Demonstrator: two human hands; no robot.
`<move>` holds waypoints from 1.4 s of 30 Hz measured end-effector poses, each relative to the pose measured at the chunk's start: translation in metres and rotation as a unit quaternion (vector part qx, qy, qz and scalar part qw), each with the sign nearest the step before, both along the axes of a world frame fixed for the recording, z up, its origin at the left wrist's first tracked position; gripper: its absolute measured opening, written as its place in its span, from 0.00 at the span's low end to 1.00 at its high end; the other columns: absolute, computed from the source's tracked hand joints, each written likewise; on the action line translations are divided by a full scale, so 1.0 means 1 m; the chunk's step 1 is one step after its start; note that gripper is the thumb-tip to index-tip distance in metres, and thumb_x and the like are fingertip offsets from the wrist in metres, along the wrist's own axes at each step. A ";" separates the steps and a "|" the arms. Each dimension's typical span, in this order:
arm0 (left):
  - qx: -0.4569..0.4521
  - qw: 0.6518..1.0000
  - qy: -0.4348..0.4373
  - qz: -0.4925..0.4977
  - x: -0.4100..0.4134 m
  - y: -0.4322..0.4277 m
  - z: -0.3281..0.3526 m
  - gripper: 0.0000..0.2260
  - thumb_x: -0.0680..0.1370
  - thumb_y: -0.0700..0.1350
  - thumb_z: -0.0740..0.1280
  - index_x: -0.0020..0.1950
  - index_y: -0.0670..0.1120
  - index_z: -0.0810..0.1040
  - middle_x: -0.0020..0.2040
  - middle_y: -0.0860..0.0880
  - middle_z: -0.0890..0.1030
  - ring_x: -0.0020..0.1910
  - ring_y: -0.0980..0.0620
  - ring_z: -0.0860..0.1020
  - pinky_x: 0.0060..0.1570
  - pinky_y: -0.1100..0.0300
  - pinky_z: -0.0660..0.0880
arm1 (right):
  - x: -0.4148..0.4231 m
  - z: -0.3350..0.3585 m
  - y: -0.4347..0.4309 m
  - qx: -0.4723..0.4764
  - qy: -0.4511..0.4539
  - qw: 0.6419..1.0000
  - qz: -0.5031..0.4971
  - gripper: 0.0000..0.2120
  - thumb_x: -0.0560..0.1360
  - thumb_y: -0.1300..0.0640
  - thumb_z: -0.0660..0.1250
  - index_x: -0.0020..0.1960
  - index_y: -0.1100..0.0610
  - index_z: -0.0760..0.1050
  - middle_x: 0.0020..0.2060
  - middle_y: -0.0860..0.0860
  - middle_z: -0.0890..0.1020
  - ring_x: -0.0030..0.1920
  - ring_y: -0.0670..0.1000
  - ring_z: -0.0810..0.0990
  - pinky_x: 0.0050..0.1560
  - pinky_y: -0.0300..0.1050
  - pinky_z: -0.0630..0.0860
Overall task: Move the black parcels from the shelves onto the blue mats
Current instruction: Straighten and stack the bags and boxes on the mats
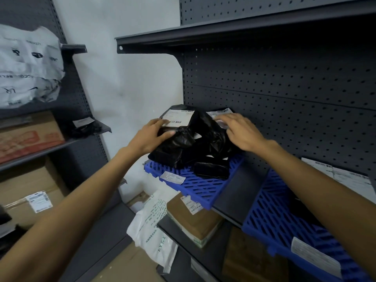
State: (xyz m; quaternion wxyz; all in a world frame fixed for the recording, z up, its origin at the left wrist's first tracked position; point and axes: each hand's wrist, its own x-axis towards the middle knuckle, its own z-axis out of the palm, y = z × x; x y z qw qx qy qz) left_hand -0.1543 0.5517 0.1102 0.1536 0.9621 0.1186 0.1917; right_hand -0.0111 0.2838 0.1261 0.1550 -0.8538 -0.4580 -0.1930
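While both forearms reach in from the 6 o'clock edge of the view, the left hand [151, 137] grips the left black parcel [179, 139]: the fingers lie over its top edge beside its white label and the thumb is curled against its front face. The right hand [240, 131] is spread, fingers nearly straight, and rests on the right black parcel [213, 137], with the fingertips on that parcel's label.

The two parcels touch, the right one at 3 o'clock of the left one. Both sit on top of a pile of black parcels on the left blue mat [201, 188]. A small black parcel [211, 169] lies at 6 o'clock of the pile, on the same mat.

The mat rests on a grey metal shelf [240, 192]. A second blue mat [284, 216] lies at 4 o'clock of the first, with a strip of shelf between them. A perforated back panel [284, 88] stands at 12 o'clock.

At 9 o'clock, on a separate rack, one more black parcel [85, 127] lies on a shelf. A white poly mailer [28, 66] sits at 10 o'clock, and a cardboard box [30, 137] stands just left of that parcel.
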 end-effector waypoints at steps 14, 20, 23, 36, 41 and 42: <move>0.075 0.990 -0.118 0.029 0.016 -0.043 -0.017 0.21 0.77 0.48 0.69 0.69 0.45 0.73 0.64 0.45 0.71 0.57 0.42 0.77 0.55 0.51 0.73 | -0.006 -0.002 0.069 -0.057 0.035 0.996 0.064 0.27 0.77 0.62 0.67 0.73 0.51 0.66 0.71 0.51 0.70 0.68 0.57 0.72 0.64 0.51 0.71; 0.056 0.986 -0.155 0.017 0.015 -0.054 -0.051 0.33 0.75 0.52 0.71 0.76 0.52 0.60 0.74 0.48 0.59 0.62 0.45 0.73 0.46 0.48 0.80 | 0.007 -0.005 0.064 -0.134 -0.010 0.989 0.058 0.36 0.75 0.56 0.71 0.77 0.52 0.56 0.76 0.51 0.61 0.69 0.60 0.70 0.71 0.56 0.64; -0.060 0.984 -0.163 0.030 0.014 -0.059 -0.070 0.43 0.73 0.53 0.74 0.79 0.58 0.50 0.79 0.48 0.47 0.69 0.43 0.69 0.54 0.46 0.78 | 0.006 -0.009 0.071 -0.169 -0.026 0.984 0.056 0.45 0.71 0.52 0.75 0.77 0.55 0.52 0.78 0.54 0.55 0.69 0.62 0.70 0.75 0.56 0.57; -0.141 0.964 -0.228 0.004 0.025 -0.063 -0.076 0.41 0.74 0.39 0.72 0.77 0.61 0.52 0.77 0.54 0.60 0.69 0.62 0.63 0.61 0.61 0.67 | 0.010 -0.015 0.083 -0.129 0.048 0.986 0.095 0.48 0.70 0.63 0.76 0.79 0.50 0.48 0.78 0.52 0.50 0.73 0.63 0.62 0.70 0.58 0.65; -0.125 0.964 -0.232 -0.029 0.019 -0.044 -0.069 0.40 0.73 0.36 0.71 0.78 0.55 0.55 0.76 0.53 0.62 0.71 0.56 0.65 0.63 0.63 0.68 | -0.003 -0.012 0.093 -0.110 0.047 0.988 0.094 0.47 0.70 0.61 0.76 0.78 0.51 0.51 0.78 0.51 0.53 0.71 0.62 0.66 0.69 0.56 0.68; -0.122 0.964 -0.231 -0.037 0.017 -0.038 -0.067 0.40 0.73 0.35 0.71 0.78 0.55 0.55 0.76 0.53 0.62 0.71 0.55 0.65 0.64 0.61 0.69 | -0.007 -0.011 0.097 -0.106 0.050 0.989 0.090 0.47 0.69 0.61 0.76 0.78 0.51 0.51 0.77 0.51 0.53 0.71 0.62 0.67 0.69 0.56 0.67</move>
